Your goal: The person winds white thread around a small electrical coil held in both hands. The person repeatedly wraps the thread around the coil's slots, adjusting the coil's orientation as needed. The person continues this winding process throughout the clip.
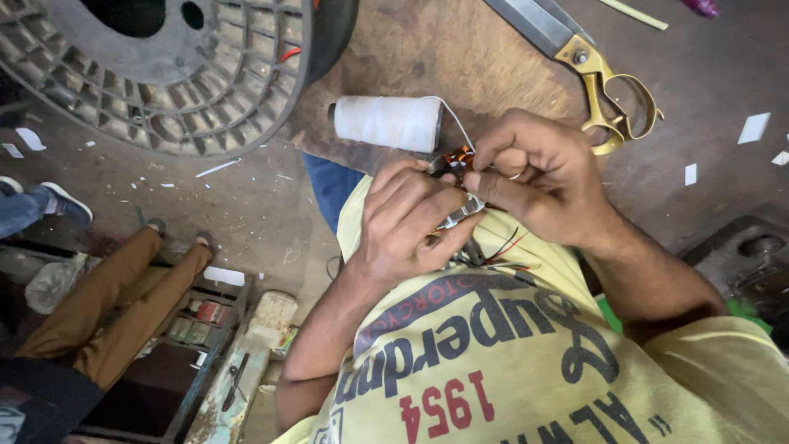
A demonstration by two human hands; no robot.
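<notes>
A small copper-wound coil point(457, 160) is clamped between the left hand point(411, 218) and the right hand point(538, 177), held together close against the yellow shirt point(509, 345). A white thread spool point(386, 123) is laid just beyond the hands on the brown workbench point(460, 57), with brass-handled scissors point(604, 78) seen farther right.

Thread spool point(386, 123), white, on its side on the bench point(493, 66), just above the hands. Brass-handled scissors point(592, 70) up and right of them. Paper scraps point(753, 127) far right. Large grey ribbed reel point(156, 90) upper left. Littered floor point(238, 197) to the left; another person's brown trouser legs point(107, 312) lower left, beside a worn metal rack point(209, 329).
</notes>
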